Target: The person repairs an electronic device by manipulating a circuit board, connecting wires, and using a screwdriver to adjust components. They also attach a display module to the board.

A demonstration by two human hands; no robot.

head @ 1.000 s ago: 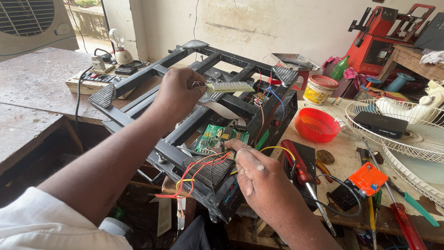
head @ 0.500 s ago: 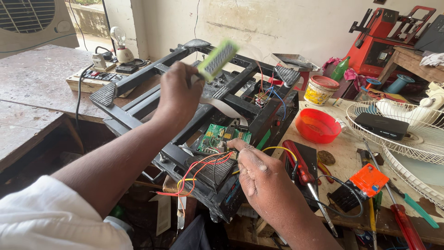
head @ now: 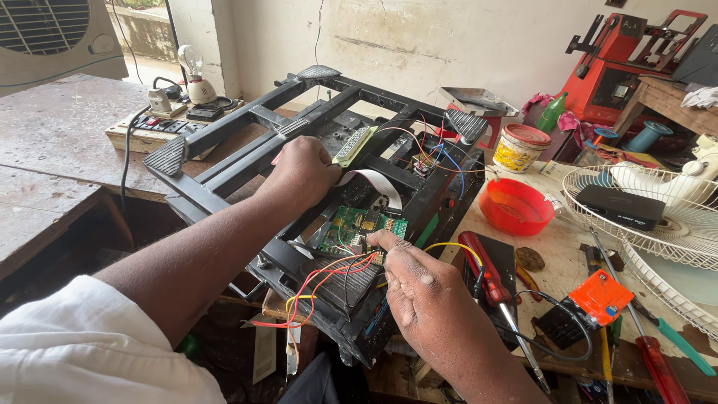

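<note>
Leftmost, at the back of the stone slab: a power strip (head: pixel 161 123) with a bare bulb (head: pixel 193 63) beside it. Next, tilted up across the worktop (head: pixel 568 247), a black metal frame (head: pixel 224 142), opened up and bare of any cover, innards exposed. Reaching in over its middle from the lower left, forearm long and nearly straight, the left hand (head: pixel 303 173), knuckles up, fingers clenched around a small green display module (head: pixel 353 145), lifted clear of the frame yet tethered by a grey ribbon cable (head: pixel 374 183) curling down to a green circuit board (head: pixel 351 224). Board seated in the frame, not removed; below it a loose tangle of red and yellow wires (head: pixel 321 280) spilling over the frame's near edge, unsecured. Further right, coming up from the bottom edge with wrist bent inward, the right hand (head: pixel 426 292), fingers curled, tips resting at the board's right-hand edge among the wire ends; pinching something or merely pressing, impossible to tell. Just beside that hand, a red-handled screwdriver (head: pixel 482 262) lying untouched. Beyond, a red bowl (head: pixel 516 207), an orange tool (head: pixel 602 295), and at the far right a white fan guard (head: pixel 673 224).
</note>
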